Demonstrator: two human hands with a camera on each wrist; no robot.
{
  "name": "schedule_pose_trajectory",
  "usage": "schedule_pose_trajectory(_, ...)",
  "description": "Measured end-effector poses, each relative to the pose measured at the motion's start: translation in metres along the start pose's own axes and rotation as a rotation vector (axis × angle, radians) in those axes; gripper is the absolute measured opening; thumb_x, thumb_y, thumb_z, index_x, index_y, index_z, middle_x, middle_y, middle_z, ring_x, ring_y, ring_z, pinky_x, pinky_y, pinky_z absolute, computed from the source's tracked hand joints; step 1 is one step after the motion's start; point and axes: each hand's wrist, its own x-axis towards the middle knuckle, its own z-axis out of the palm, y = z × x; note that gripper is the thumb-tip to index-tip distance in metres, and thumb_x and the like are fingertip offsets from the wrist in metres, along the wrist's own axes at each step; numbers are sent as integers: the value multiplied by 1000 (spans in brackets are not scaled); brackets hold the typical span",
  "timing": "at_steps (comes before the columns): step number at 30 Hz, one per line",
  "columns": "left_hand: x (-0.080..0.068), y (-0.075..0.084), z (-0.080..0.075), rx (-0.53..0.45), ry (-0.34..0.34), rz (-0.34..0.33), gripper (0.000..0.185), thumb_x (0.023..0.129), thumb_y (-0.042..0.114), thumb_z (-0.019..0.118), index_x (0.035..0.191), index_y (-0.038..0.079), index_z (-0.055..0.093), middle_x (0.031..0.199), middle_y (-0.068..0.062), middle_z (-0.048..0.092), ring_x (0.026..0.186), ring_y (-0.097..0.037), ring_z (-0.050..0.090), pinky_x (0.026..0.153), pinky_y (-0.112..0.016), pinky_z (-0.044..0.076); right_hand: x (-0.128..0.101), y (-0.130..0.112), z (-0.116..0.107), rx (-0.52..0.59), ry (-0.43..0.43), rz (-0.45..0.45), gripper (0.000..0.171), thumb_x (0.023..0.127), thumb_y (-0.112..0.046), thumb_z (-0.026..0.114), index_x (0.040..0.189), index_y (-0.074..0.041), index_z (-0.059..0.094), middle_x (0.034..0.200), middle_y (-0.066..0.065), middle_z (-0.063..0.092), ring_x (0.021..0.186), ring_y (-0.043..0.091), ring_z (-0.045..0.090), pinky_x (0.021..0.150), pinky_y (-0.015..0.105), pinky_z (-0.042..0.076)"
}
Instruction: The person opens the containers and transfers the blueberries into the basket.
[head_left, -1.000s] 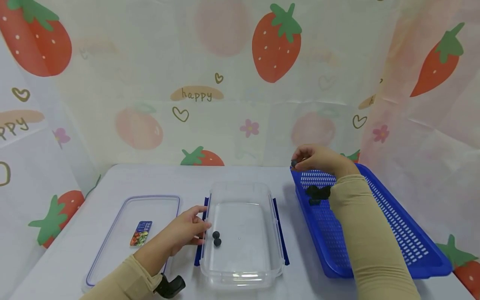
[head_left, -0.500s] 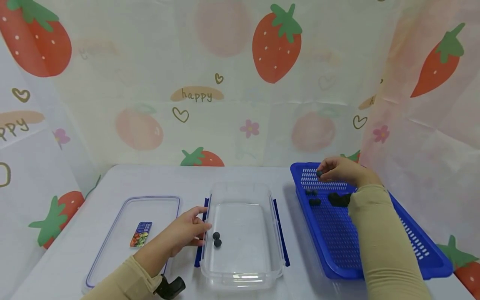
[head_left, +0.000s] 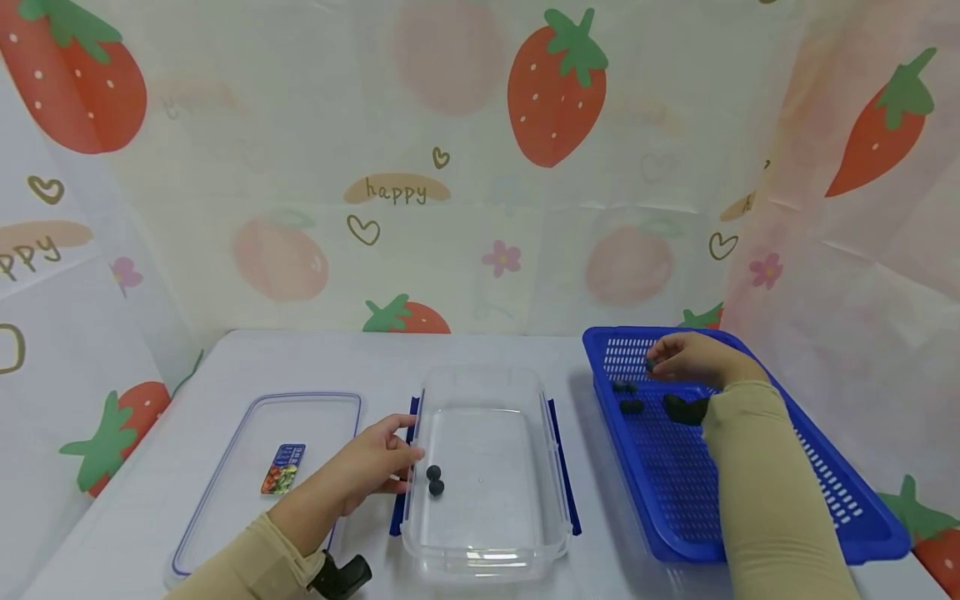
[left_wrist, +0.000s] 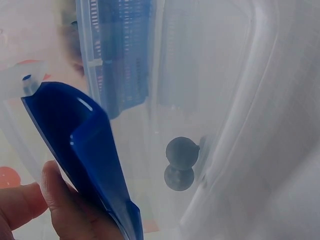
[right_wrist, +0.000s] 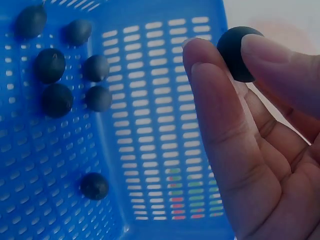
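Note:
My right hand (head_left: pixel 693 360) pinches a small dark ball (right_wrist: pixel 232 54) between thumb and fingertips. It hovers over the far end of a blue perforated basket (head_left: pixel 675 492). Several similar dark balls (right_wrist: pixel 57 100) lie on the basket floor in the right wrist view, some with a tiny nub. My left hand (head_left: pixel 371 458) rests at the left side of a clear plastic box (head_left: pixel 487 550), its fingers loosely spread and touching the blue latch flap (left_wrist: pixel 95 145). Inside the box, near its left wall, two dark balls (head_left: pixel 436 487) touch each other.
A clear lid with a blue seal (head_left: pixel 225 492) and a colourful label (head_left: pixel 283 469) lies left of the box on the white table (head_left: pixel 495 346). Another blue latch flap (head_left: pixel 564 467) hangs along the box's right side. A fruit-print curtain (head_left: pixel 465 250) stands behind.
My right hand, still pinching the ball, has moved right and down from the basket's far left corner to inside its far end. My left hand and the box have stayed put.

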Motion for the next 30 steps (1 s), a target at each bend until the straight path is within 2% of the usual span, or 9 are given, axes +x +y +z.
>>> schedule_pose_trajectory(6,0,0,0,0,2,-3,57,87,15,62,138,12,35,85,-11,55,72,-21,55,65,-31,55,1,9,-6,95,-5,-13,26,87,0,57,108,12,47,97,11,58,89,16,61,84,29,51)
schedule_pose_trajectory(13,0,1,0,4,6,-4,57,87,15,62,138,12,35,85,-11,54,72,-21,54,65,-31,55,1,4,-4,116,0,-38,29,89,-1,54,112,14,44,99,12,57,95,20,60,87,31,49)
schedule_pose_trajectory(18,-1,2,1,0,5,-5,56,87,15,61,138,13,35,85,-12,54,73,-21,54,65,-31,55,4,-19,4,75,5,-97,31,90,-3,54,113,16,43,100,14,56,95,21,60,90,37,47)
schedule_pose_trajectory(24,0,1,0,2,7,-3,56,87,16,62,137,13,36,86,-13,55,72,-21,54,65,-31,55,14,-55,21,30,-23,-181,29,90,-8,57,109,12,49,102,19,57,96,25,60,86,34,50)
schedule_pose_trajectory(30,0,0,0,-9,4,-4,55,87,15,62,137,13,37,88,-14,55,73,-21,54,65,-31,55,27,-89,48,-33,-29,-181,29,88,-14,60,109,6,53,106,20,58,99,28,60,91,42,46)
